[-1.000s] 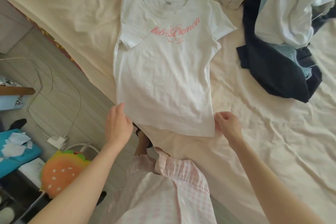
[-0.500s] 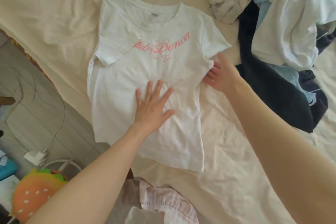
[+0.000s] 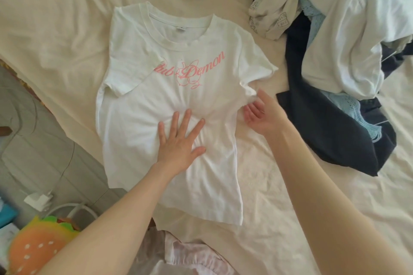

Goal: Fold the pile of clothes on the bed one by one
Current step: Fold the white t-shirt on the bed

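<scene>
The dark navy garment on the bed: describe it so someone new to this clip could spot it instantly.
Start at the cream bed sheet and go to the heap of unfolded clothes on its right side. The dark navy garment sprawls from under that heap toward the near edge, just right of the right hand. It is the largest dark piece there, among white, pale blue and printed beige ones.

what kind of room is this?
Most likely a bedroom at home: a bed with a cream sheet, a pile of clothes heaped on it, a white T-shirt spread flat for folding, and a charger on the floor beside it.
</scene>
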